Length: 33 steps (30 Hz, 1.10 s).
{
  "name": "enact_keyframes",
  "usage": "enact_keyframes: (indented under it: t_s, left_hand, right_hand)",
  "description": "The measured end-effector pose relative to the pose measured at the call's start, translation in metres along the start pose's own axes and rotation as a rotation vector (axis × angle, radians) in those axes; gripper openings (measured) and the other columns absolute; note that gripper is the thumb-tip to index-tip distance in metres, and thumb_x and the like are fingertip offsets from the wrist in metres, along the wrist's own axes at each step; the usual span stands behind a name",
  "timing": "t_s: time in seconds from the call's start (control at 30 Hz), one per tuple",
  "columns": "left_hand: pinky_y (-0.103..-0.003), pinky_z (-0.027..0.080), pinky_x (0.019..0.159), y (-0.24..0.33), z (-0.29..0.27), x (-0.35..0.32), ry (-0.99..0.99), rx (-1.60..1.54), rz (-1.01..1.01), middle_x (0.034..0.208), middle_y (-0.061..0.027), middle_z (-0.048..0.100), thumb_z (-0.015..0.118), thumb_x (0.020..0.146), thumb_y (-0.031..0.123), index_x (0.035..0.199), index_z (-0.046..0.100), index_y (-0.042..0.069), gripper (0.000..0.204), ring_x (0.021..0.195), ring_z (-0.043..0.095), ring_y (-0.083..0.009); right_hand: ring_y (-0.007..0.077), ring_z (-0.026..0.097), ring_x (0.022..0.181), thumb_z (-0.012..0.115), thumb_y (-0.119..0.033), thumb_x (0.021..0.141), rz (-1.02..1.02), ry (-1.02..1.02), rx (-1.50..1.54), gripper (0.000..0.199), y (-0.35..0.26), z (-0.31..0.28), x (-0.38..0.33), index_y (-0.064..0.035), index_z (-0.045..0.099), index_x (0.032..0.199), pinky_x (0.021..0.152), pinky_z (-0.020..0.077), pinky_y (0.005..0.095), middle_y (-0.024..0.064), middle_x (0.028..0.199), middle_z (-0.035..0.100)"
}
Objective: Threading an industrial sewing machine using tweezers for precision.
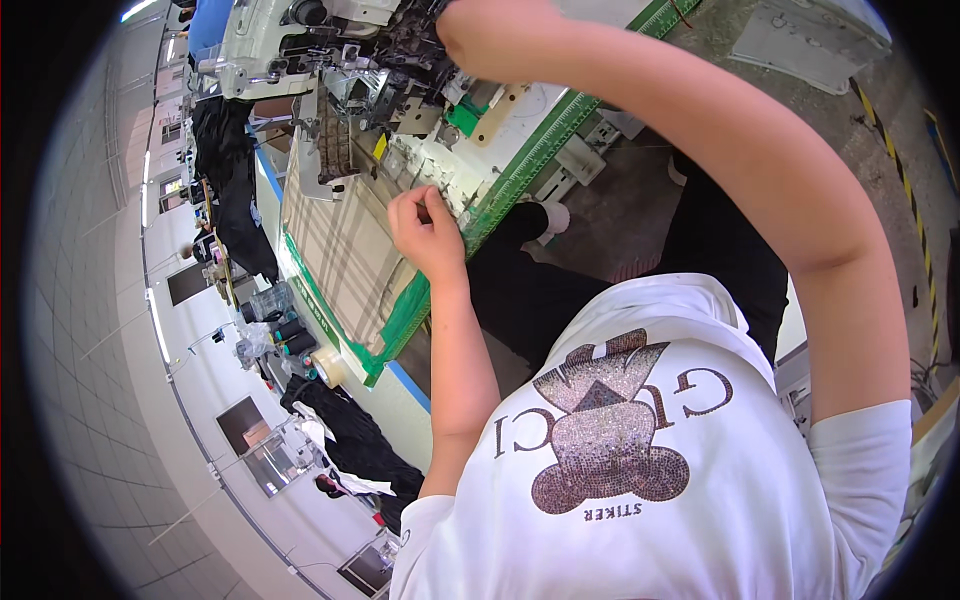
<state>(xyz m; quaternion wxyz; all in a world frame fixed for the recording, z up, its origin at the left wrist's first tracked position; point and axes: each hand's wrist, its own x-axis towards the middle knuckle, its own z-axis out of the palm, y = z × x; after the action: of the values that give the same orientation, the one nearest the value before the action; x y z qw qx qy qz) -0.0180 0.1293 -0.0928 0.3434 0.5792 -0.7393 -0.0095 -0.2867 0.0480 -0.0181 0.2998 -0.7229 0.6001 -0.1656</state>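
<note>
My left hand [428, 232] hovers by the near edge of the worktable, its fingers curled in and the thumb pressed against them; anything inside the pinch is too small to make out. At the top, my right hand [482, 38] reaches to the dark metal mechanism of an industrial sewing machine [385, 75], and its fingers are hidden there. Small white scraps [440, 165] lie just beyond my left hand. A brown board [345, 255] spans the tabletop to the left, with a dark brown textured strip [334, 145] under the machine's arm. A small yellow piece [380, 146] sits near it.
Green measuring tape [540, 165] borders the worktable. Thread cones [292, 332] and a roll of clear tape [327, 367] stand beyond its left end. Black cloth [225, 185] hangs farther back, near other people. A pale panel [810, 45] is at the upper right.
</note>
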Motion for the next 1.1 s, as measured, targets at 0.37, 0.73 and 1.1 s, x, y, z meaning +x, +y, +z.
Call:
enact_keyframes:
  t_s: [0.37, 0.73, 1.1]
  left_hand:
    - [-0.028, 0.042, 0.058, 0.001, 0.001, 0.000, 0.004, -0.019, -0.006, 0.087, -0.0060, 0.057, 0.065, 0.091, 0.010, 0.088, 0.065, 0.001, 0.009, 0.064, 0.050, -0.0141]
    - [-0.027, 0.041, 0.059, 0.004, 0.001, 0.000, 0.015, -0.037, -0.025, 0.085, -0.0047, 0.055, 0.066, 0.091, 0.011, 0.086, 0.065, 0.001, 0.011, 0.065, 0.049, -0.0129]
    - [-0.028, 0.044, 0.060, 0.002, -0.001, 0.000, 0.004, -0.017, -0.017, 0.090, -0.0069, 0.058, 0.065, 0.089, 0.009, 0.089, 0.065, 0.002, 0.007, 0.065, 0.053, -0.0148]
  right_hand:
    - [0.0308, 0.068, 0.073, 0.066, -0.013, 0.084, -0.056, 0.037, 0.023, 0.016, -0.003, -0.018, 0.001, 0.0005, 0.072, 0.078, 0.060, 0.0552, 0.0419, 0.0162, 0.079, 0.071]
    - [0.0289, 0.072, 0.080, 0.069, -0.008, 0.072, -0.204, 0.128, -0.152, 0.016, -0.002, 0.004, -0.007, -0.0084, 0.076, 0.087, 0.064, 0.0580, 0.0411, 0.0119, 0.086, 0.073]
    - [0.0267, 0.068, 0.061, 0.062, -0.012, 0.078, -0.450, 0.467, -0.012, 0.015, -0.007, 0.077, -0.088, -0.0054, 0.057, 0.090, 0.051, 0.0527, 0.0388, 0.0071, 0.061, 0.063]
